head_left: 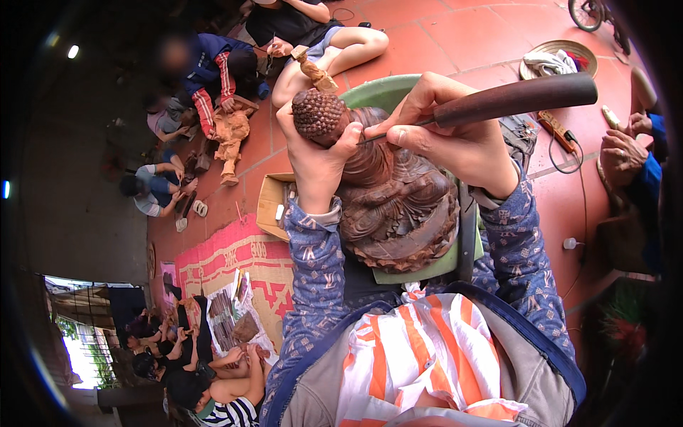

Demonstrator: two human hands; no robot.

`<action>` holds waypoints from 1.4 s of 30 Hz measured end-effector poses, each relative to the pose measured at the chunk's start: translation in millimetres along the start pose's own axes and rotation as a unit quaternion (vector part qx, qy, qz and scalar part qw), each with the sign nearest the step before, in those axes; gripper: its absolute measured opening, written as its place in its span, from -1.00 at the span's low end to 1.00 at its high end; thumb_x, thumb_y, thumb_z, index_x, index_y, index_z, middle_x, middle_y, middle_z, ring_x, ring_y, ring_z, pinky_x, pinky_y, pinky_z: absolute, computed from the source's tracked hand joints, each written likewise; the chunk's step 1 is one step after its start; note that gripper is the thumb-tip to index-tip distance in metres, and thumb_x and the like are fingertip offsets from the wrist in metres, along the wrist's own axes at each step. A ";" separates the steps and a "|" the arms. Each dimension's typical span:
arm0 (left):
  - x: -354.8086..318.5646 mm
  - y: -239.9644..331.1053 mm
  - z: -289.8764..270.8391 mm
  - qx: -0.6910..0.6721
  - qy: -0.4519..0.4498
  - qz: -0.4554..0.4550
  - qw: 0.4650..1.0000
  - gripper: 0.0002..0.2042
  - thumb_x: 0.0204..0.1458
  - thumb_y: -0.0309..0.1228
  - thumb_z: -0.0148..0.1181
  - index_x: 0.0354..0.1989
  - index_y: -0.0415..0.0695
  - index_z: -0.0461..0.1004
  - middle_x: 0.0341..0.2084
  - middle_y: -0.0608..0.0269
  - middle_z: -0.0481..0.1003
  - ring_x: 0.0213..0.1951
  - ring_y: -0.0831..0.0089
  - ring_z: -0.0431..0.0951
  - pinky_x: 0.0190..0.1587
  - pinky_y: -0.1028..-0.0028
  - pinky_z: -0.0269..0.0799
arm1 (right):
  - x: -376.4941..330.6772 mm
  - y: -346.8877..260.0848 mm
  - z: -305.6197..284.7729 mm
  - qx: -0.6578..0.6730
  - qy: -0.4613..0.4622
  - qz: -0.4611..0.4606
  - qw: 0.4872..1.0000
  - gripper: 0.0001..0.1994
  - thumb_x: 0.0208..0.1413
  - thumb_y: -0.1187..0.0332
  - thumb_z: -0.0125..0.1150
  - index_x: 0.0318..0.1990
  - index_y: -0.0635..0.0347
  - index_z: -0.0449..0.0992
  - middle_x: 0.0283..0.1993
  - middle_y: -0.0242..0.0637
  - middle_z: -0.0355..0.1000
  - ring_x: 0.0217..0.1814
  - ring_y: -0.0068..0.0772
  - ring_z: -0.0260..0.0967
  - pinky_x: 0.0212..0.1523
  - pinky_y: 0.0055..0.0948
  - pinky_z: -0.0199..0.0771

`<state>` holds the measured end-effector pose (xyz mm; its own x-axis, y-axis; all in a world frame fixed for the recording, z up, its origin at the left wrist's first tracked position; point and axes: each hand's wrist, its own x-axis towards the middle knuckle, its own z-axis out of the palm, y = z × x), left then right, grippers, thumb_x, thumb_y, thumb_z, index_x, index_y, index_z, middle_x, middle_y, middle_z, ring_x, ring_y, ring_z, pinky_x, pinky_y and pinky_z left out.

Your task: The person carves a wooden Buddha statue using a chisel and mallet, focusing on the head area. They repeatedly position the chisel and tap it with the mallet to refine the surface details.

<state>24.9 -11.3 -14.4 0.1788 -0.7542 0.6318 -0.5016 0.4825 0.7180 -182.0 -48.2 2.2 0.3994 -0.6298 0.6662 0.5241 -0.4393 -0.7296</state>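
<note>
A single head-worn fisheye view looks steeply down from just above the wearer's chest, close enough that the blue patterned sleeves rise from the lower edge and the dark brown carved wooden statue fills the centre. The lens faces forward over the terracotta-tiled floor, which bends toward a dark rim. Other seated people appear small along the left and upper margins. No second view shares the scene.
</note>
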 end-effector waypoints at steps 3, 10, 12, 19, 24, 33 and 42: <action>1.1 0.1 3.1 0.001 0.000 0.003 1.000 -0.32 -0.22 -0.35 0.46 0.03 -0.15 0.14 -0.12 0.17 0.36 -0.10 0.39 0.47 0.02 0.37 0.41 | -7.8 19.6 13.1 0.062 0.086 -0.047 0.993 -0.90 0.05 0.57 0.26 -0.39 0.36 0.44 -0.26 -0.09 0.55 -0.13 -0.41 0.52 -0.12 -0.49 0.52; -1.1 2.4 2.2 0.039 0.009 0.027 0.999 -0.38 -0.15 -0.47 0.43 0.07 -0.16 0.19 -0.12 0.22 0.39 -0.11 0.47 0.46 -0.02 0.47 0.39 | -8.5 53.4 39.8 0.232 0.144 -0.095 0.957 -0.85 0.06 0.67 0.19 -0.39 0.32 0.32 -0.19 0.09 0.53 0.00 -0.15 0.49 0.04 -0.28 0.51; -0.1 2.0 -1.1 0.068 0.008 0.037 0.997 -0.35 -0.18 -0.47 0.45 0.08 -0.16 0.18 -0.10 0.22 0.39 -0.10 0.46 0.45 0.00 0.47 0.39 | -8.8 55.0 40.0 0.220 0.132 -0.093 0.962 -0.85 0.09 0.67 0.14 -0.36 0.30 0.28 -0.19 0.14 0.50 0.02 -0.06 0.47 0.11 -0.14 0.42; 1.5 9.5 4.7 -0.008 -0.005 -0.003 1.000 -0.27 -0.28 -0.38 0.54 0.01 -0.15 0.12 -0.13 0.17 0.38 -0.11 0.42 0.49 -0.01 0.41 0.44 | -10.0 70.5 42.5 0.251 0.138 -0.102 0.953 -0.85 0.09 0.64 0.18 -0.36 0.30 0.29 -0.19 0.12 0.52 0.02 -0.08 0.48 0.13 -0.13 0.40; 2.1 13.4 4.8 -0.003 -0.007 -0.003 1.000 -0.30 -0.27 -0.42 0.53 -0.01 -0.15 0.12 -0.15 0.17 0.40 -0.12 0.41 0.51 -0.01 0.41 0.45 | -10.2 71.0 44.6 0.262 0.144 -0.101 0.949 -0.85 0.09 0.64 0.17 -0.35 0.28 0.29 -0.19 0.12 0.52 0.02 -0.09 0.48 0.14 -0.11 0.38; 1.8 18.2 5.8 -0.015 -0.014 -0.008 1.000 -0.30 -0.26 -0.45 0.52 -0.01 -0.15 0.11 -0.16 0.14 0.42 -0.14 0.40 0.54 -0.04 0.42 0.48 | -10.4 72.7 46.1 0.262 0.150 -0.098 0.948 -0.84 0.09 0.64 0.17 -0.35 0.27 0.28 -0.18 0.13 0.52 0.03 -0.07 0.48 0.15 -0.12 0.37; 2.7 15.7 5.2 0.000 -0.014 0.007 1.000 -0.29 -0.25 -0.44 0.52 0.00 -0.15 0.10 -0.16 0.14 0.42 -0.14 0.39 0.54 -0.04 0.42 0.48 | -9.9 73.3 46.6 0.285 0.145 -0.093 0.943 -0.83 0.10 0.64 0.16 -0.35 0.26 0.26 -0.19 0.10 0.52 0.03 -0.05 0.48 0.17 -0.10 0.35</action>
<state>13.1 -8.0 -3.0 0.1473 -0.7595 0.6336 -0.5045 0.4933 0.7086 -112.6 -44.3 -50.7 0.0813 -0.7611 0.6435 0.9166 -0.1965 -0.3481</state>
